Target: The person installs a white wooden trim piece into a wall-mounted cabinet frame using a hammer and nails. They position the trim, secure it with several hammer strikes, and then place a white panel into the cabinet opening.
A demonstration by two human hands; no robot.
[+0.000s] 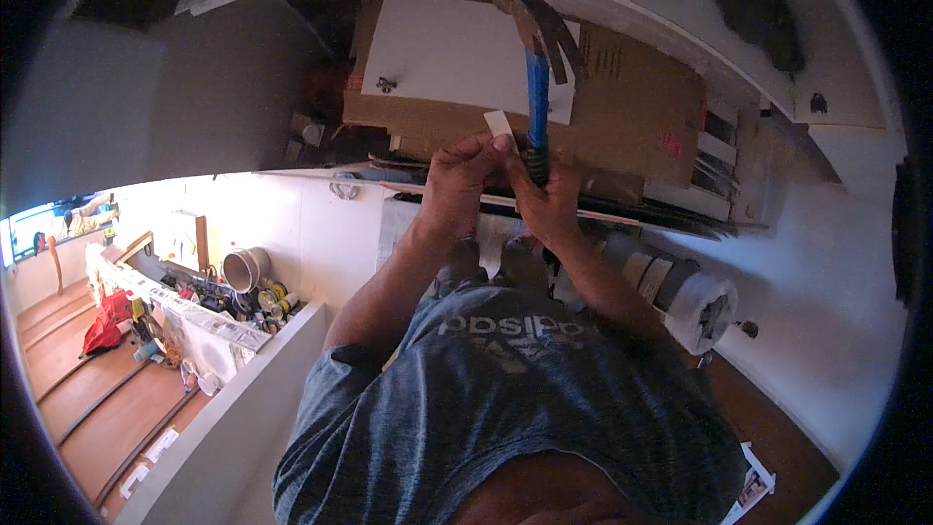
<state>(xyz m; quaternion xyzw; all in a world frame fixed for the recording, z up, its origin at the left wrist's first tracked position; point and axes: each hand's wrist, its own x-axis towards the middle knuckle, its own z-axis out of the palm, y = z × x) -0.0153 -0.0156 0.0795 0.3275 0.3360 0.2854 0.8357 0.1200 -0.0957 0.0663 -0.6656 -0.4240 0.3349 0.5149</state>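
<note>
Blue-handled hammer (537, 97) clenched head-up in the right hand (549, 199), before a white sheet (447, 49) on cardboard (641, 102); just beside it, a pale strip (498, 123) pinched between thumb and finger of the left hand (455, 180), hard to tell if touched by the right fingertips too. To manage both well, probably best to pinch the strip lightly near its lower end, grip the hammer firmly, and tip its head away from the left fingers and the small metal fitting (386, 85) on the sheet

2 hands (455, 182), 1 hammer (537, 97), 1 white strip (498, 123).
</note>
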